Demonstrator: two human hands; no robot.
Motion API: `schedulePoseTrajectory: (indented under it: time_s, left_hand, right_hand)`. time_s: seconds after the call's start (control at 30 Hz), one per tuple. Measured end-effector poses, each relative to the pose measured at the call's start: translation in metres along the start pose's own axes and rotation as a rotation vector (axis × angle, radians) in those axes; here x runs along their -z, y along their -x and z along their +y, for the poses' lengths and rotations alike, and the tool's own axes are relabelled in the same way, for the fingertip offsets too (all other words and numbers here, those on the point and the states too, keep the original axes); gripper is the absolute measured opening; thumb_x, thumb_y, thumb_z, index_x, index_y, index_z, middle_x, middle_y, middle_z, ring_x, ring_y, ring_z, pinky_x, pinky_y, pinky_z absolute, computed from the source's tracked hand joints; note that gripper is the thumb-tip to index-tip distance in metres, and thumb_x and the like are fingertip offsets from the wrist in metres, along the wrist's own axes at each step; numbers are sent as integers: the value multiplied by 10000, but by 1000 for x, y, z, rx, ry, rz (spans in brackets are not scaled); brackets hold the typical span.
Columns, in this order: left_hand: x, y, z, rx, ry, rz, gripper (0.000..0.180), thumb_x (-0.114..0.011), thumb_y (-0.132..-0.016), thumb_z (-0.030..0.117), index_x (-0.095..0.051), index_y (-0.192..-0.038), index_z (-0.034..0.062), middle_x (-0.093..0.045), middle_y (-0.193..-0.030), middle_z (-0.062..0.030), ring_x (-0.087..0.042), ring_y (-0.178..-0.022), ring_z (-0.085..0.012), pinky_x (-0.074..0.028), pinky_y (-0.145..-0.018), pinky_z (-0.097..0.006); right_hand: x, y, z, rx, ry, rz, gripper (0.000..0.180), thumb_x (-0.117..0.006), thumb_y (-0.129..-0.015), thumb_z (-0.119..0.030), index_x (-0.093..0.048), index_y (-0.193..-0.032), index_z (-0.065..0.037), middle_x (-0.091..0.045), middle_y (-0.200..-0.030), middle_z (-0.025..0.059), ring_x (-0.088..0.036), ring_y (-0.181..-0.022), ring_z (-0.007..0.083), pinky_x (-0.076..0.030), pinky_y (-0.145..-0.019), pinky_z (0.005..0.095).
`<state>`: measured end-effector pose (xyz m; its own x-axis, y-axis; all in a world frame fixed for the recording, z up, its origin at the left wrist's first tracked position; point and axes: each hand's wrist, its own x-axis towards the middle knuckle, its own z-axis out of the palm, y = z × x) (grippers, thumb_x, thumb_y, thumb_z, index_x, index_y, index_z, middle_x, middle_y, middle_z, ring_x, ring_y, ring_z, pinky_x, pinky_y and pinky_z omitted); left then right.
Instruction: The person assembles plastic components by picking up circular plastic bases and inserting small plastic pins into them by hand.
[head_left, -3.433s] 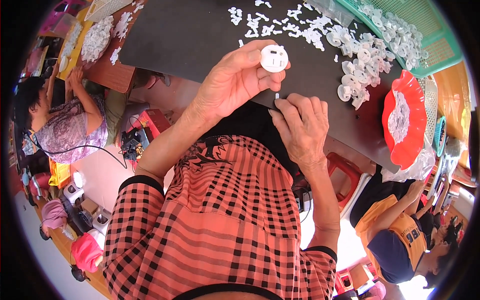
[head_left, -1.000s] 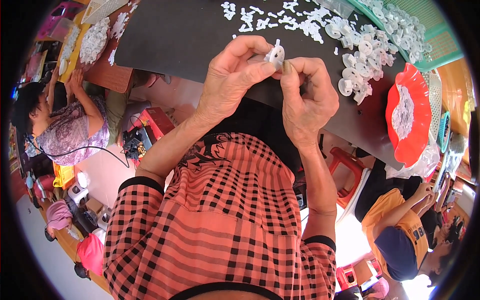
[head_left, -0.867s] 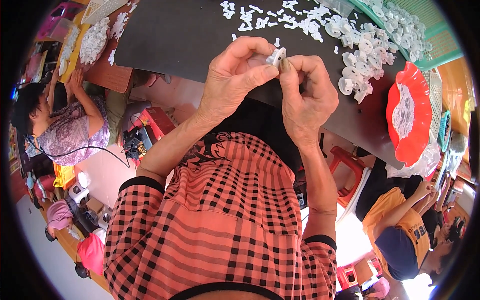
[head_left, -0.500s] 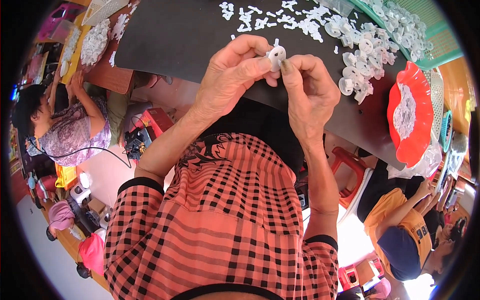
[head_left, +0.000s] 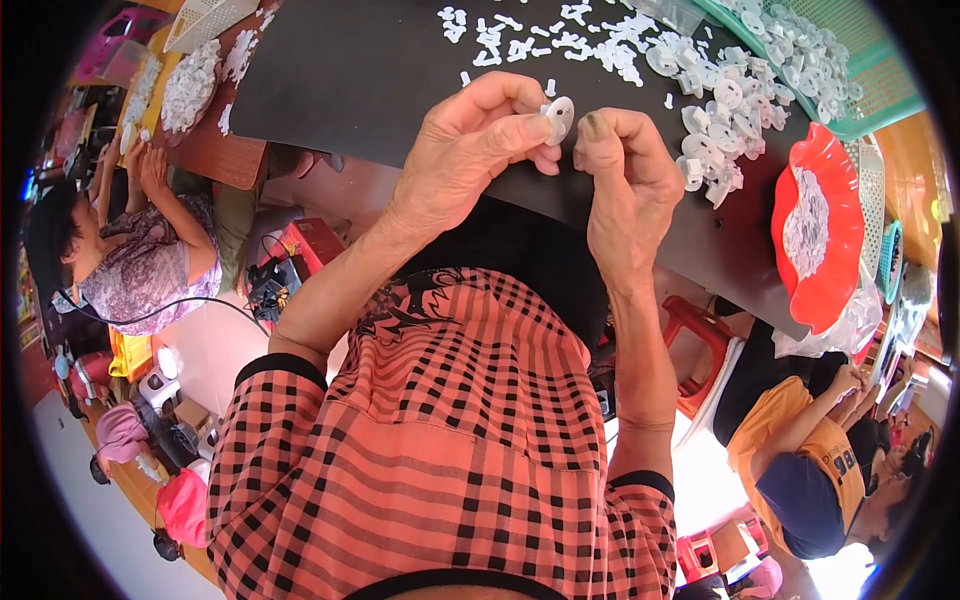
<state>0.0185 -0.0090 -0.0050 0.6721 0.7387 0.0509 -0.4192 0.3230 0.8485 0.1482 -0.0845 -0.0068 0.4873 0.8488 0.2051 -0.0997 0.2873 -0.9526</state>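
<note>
Above the near edge of the dark table [head_left: 340,80], my left hand [head_left: 475,150] pinches a white round plastic disc [head_left: 562,112] with small holes between thumb and fingers. Its face is turned to the right. Just right of the disc, and apart from it, is my right hand [head_left: 632,180]. The thumb and index finger of that hand are pressed together; whatever they hold, if anything, is too small or hidden to make out. Beyond my hands lie several small white plastic pieces [head_left: 570,42]. A heap of white round parts [head_left: 712,125] lies to the right.
A green basket [head_left: 875,112] with more round parts stands at the far right. Nearer is a red wavy-rimmed dish [head_left: 848,215] of tiny white pieces [head_left: 807,220]. One person in patterned clothes [head_left: 150,250] works at left, another in an orange top [head_left: 785,430] at right.
My right hand has drawn away from the disc, slightly to the right. My left hand still holds the disc, which is now turned more edge-on.
</note>
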Motion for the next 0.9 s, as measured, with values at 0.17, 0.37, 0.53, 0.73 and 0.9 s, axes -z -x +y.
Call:
schedulePoseTrajectory:
  time_s: [0.17, 0.37, 0.53, 0.73, 0.9]
  left_hand:
    - [2, -1, 1, 8, 52, -30, 193, -592, -897, 97, -544, -1044, -19, -603, -897, -70, -611, -787, -143, -520, -741, -281]
    - [1, 2, 2, 47, 51, -21, 194, -598, -893, 100, -542, -1041, -13, -604, -900, -64, -604, -797, -136, -519, -725, -277]
    - [-5, -8, 30, -77, -124, 10, 135, -606, -867, 72, -571, -979, 6, -615, -880, -66, -604, -758, -116, -507, -712, -268]
    - [10, -82, 127, -708, -1028, 348, 233, -606, -849, 95, -582, -1055, -11, -635, -923, -51, -590, -859, -115, -457, -793, -237]
    - [7, -132, 155, -1017, -1602, 339, 214, -606, -781, 38, -580, -983, -25, -562, -968, -184, -551, -940, -325, -440, -833, -361]
  right_hand:
    - [-6, -2, -3, 19, -11, -14, 80, -599, -897, -47, -584, -843, 9, -584, -718, -9, -502, -630, 29, -396, -555, 175]
    - [-4, 2, 4, 68, 85, -40, 87, -611, -890, -59, -568, -845, 2, -550, -714, -32, -438, -608, 19, -367, -538, 175]
    - [-1, 8, -3, 75, 68, 11, 70, -591, -901, -58, -559, -923, 0, -534, -763, -29, -427, -638, 24, -371, -565, 176]
    - [11, 12, -2, 163, 257, 6, 38, -592, -876, -29, -572, -863, 1, -535, -695, -19, -445, -610, 35, -389, -561, 193]
    - [10, 10, -2, 168, 236, 14, 44, -599, -858, -16, -567, -832, 1, -541, -663, -1, -449, -550, 57, -393, -524, 212]
